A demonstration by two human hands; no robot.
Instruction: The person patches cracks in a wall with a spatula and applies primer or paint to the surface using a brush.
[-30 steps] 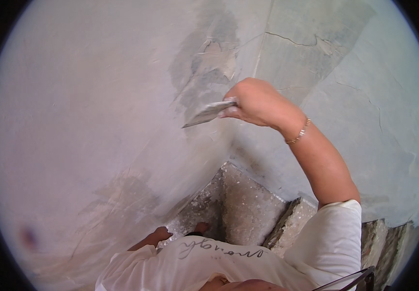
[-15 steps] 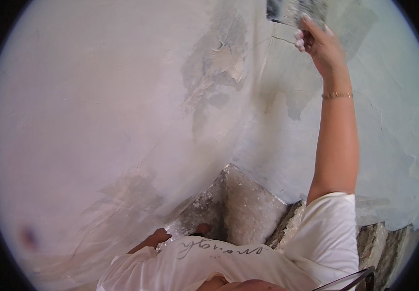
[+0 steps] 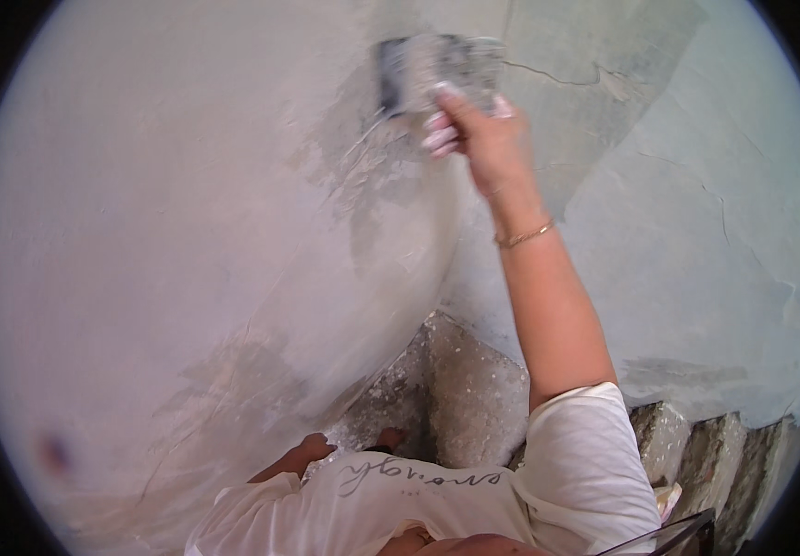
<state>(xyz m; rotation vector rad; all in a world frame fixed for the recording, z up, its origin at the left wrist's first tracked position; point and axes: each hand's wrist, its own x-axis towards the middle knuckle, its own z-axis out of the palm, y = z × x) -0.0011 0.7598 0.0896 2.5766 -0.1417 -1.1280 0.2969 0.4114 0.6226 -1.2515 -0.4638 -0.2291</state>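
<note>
My right hand [image 3: 474,130] is raised at the top middle, its fingers closed on a wide putty knife [image 3: 409,76]. Grey-white filler smears its broad blade, which is motion-blurred against the wall near the corner. White paste coats my fingertips. Just below the blade, a rough, darker damp patch [image 3: 344,153] with ridges marks the left wall [image 3: 168,195]. Low on the left, next to my white shirt, is what looks like my left hand [image 3: 314,448]; its fingers are too small and partly hidden to make out.
The right wall [image 3: 696,222] meets the left one at a corner, with a thin crack [image 3: 548,74] and a grey damp band. Speckled concrete flooring [image 3: 474,408] lies below the corner. Worn stair steps [image 3: 710,459] show at the lower right.
My right hand has swept the putty knife leftward and slightly down, from the right wall across the corner. Fresh damp grey now shows on the right wall. My left hand stays low.
</note>
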